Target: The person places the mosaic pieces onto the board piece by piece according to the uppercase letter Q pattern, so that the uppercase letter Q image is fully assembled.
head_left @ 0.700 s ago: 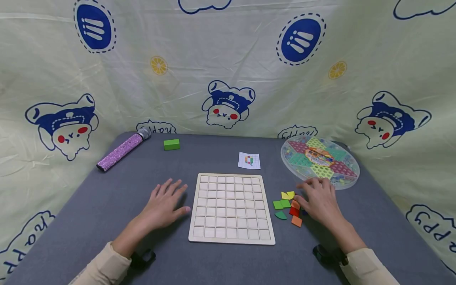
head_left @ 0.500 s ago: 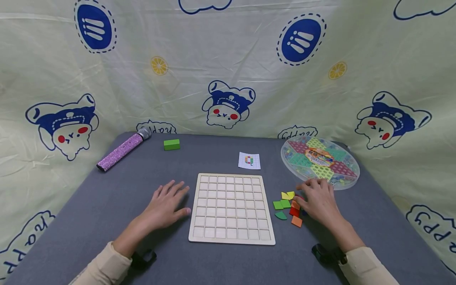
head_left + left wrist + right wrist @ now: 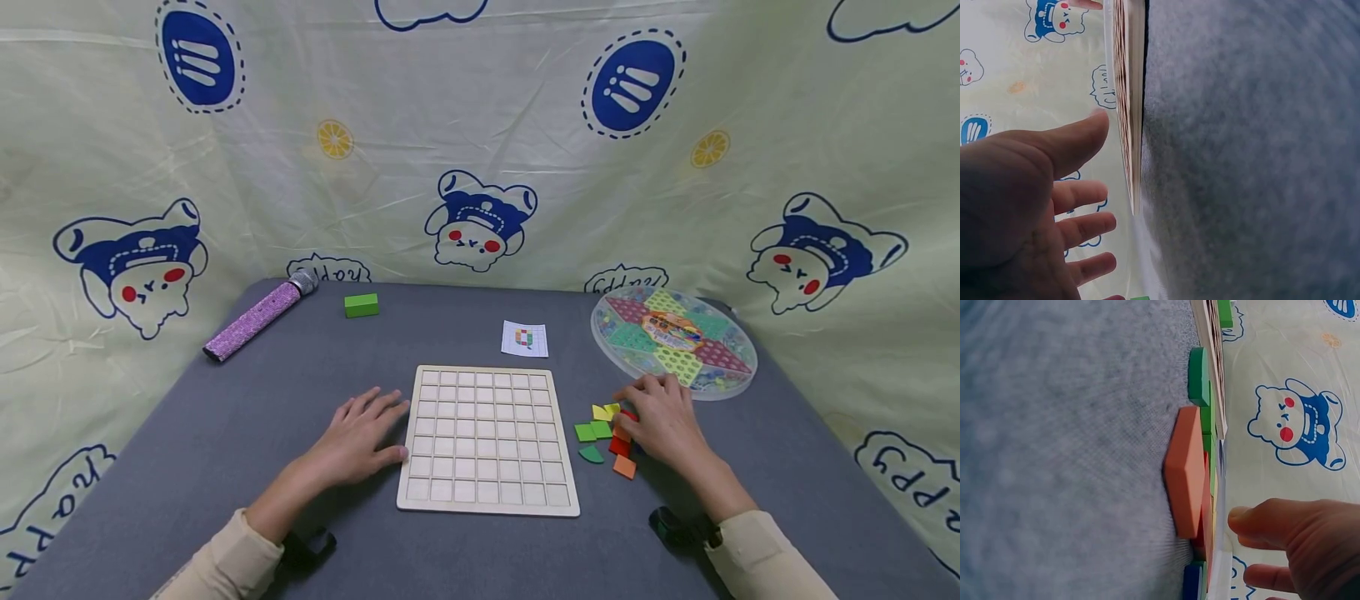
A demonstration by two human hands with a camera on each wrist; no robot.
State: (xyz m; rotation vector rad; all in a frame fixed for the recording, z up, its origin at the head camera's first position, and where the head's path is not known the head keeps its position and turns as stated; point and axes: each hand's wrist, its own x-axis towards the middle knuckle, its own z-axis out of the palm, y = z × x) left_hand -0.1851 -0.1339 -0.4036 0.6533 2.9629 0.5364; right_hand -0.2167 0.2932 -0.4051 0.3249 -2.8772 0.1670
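Observation:
A pale wooden grid board [image 3: 486, 439] lies in the middle of the table. My left hand [image 3: 358, 440] is at its left edge with fingers spread and holds nothing; whether the thumb touches the edge I cannot tell. Several small coloured tiles lie right of the board: a yellow tile [image 3: 600, 412], a light green tile [image 3: 585, 432], a dark green quarter-round tile [image 3: 591, 454], a red tile [image 3: 620, 446] and an orange tile [image 3: 1185, 472]. Over their right side is my right hand [image 3: 663, 421], fingers loosely bent, with nothing seen in its grasp. It partly covers the tiles; a blue tile [image 3: 1192, 581] shows in the right wrist view.
Behind the board lies a small pattern card [image 3: 524, 339]. A round patterned box [image 3: 675, 342] stands at the back right, close beyond the right hand. At the back left are a green block [image 3: 362, 305] and a glittery purple microphone-like tube [image 3: 258, 317].
My left hand has moved right, up to the board's edge. My right hand has shifted slightly left over the tiles. Board, card and box have stayed put.

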